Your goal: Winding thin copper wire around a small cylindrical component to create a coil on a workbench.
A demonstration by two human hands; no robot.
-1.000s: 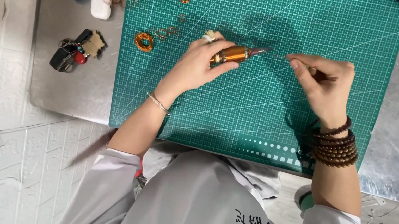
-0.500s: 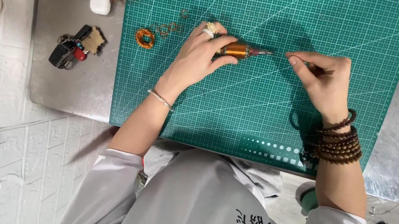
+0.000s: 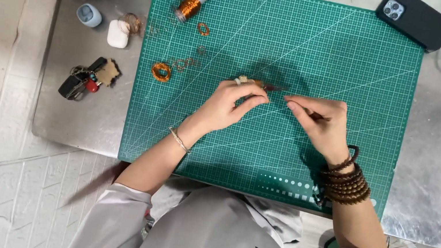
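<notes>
My left hand grips a small copper wire coil on a rod over the middle of the green cutting mat. The coil is mostly hidden under my fingers; only its tip shows. My right hand sits just to the right, thumb and forefinger pinched on a thin wire end near the rod tip. A bead bracelet wraps my right wrist and a thin bangle my left.
A copper wire spool lies at the mat's top left, with small wound coils nearby. Left of the mat lie an earbud case, a blue case and keys. A phone and cables sit top right.
Both hands have drawn closer together over the mat, the right hand moving left toward the rod tip. My left fingers now cover more of the coil.
</notes>
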